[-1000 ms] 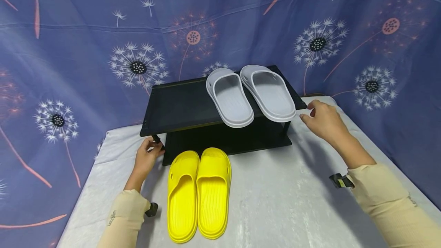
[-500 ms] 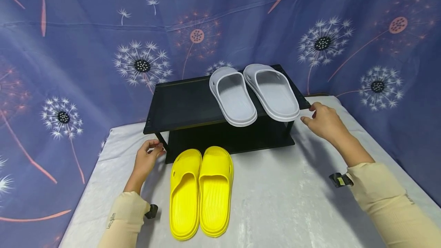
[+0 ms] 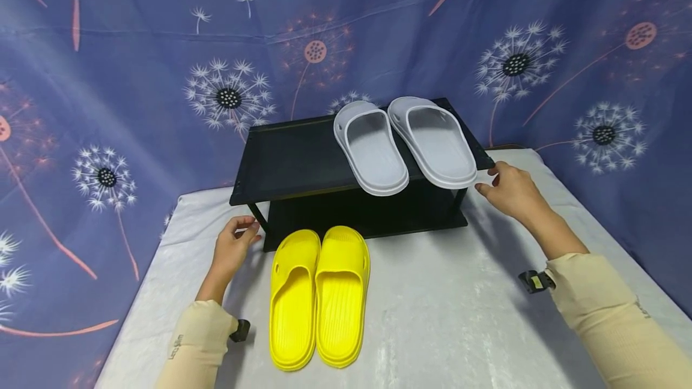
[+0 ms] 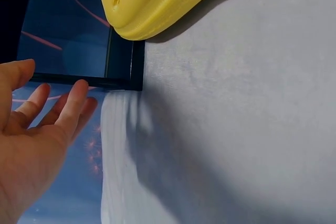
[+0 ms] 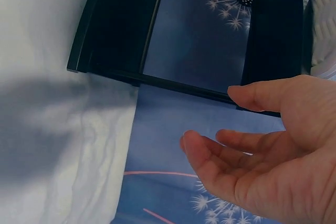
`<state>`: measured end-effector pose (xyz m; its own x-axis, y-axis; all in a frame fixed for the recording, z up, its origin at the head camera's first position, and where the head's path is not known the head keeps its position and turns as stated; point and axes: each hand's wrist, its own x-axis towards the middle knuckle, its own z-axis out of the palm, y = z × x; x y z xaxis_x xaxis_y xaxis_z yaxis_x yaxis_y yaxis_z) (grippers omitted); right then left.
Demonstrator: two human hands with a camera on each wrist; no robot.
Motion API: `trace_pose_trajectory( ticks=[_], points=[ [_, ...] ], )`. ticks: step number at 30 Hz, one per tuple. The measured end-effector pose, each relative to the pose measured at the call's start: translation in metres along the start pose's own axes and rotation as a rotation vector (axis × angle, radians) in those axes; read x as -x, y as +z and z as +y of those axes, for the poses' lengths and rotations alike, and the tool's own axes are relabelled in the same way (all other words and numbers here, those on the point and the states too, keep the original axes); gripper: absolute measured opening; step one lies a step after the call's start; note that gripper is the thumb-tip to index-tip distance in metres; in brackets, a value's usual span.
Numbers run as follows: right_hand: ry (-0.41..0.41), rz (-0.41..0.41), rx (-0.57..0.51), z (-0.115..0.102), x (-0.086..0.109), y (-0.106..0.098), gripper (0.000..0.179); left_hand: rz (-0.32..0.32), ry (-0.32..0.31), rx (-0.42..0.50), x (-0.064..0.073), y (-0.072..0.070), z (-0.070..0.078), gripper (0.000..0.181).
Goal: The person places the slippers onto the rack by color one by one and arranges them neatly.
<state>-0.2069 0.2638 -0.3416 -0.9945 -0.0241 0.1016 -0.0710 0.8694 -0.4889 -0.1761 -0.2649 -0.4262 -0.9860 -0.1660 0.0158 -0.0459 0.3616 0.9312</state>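
Observation:
A black two-tier shoe rack (image 3: 292,155) stands at the back of the cloth-covered table. On the right half of its top shelf sits a pair of light grey slippers (image 3: 375,155), side by side with toes toward the backdrop. A yellow pair of slippers (image 3: 339,299) lies on the table before the rack's left end, toes close to the lower shelf. My left hand (image 3: 232,245) is beside the rack's left front leg, fingers loosely bent and holding nothing. At the opposite end, my right hand (image 3: 513,191) has its fingertips right by the top shelf's front corner, thumb and fingers apart.
A blue backdrop (image 3: 162,89) printed with dandelions hangs close behind the rack and along both sides. White cloth (image 3: 432,311) covers the table, its edges showing at left and right.
The whole head view has shifted slightly right and up. My left hand has come a little away from the rack's left leg; the slippers keep their places.

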Motion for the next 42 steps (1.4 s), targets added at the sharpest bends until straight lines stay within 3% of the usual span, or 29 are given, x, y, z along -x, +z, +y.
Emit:
trace_pose_trajectory(
  ticks=[16, 30, 36, 42],
  points=[
    [0.003, -0.010, -0.011, 0.010, -0.011, 0.008, 0.054, 0.046, 0.001, -0.119, 0.006, 0.002, 0.014, 0.035],
    [-0.054, -0.037, -0.025, 0.013, -0.016, 0.015, 0.050, 0.075, -0.023, -0.180, 0.018, 0.005, 0.021, 0.029],
    [-0.077, -0.009, -0.038, 0.014, -0.016, 0.020, 0.046, 0.076, 0.045, -0.245, 0.028, 0.008, 0.024, 0.024],
    [-0.109, 0.008, -0.058, 0.017, -0.016, 0.026, 0.040, 0.031, 0.116, -0.280, 0.043, 0.017, 0.027, 0.024]
  ],
)
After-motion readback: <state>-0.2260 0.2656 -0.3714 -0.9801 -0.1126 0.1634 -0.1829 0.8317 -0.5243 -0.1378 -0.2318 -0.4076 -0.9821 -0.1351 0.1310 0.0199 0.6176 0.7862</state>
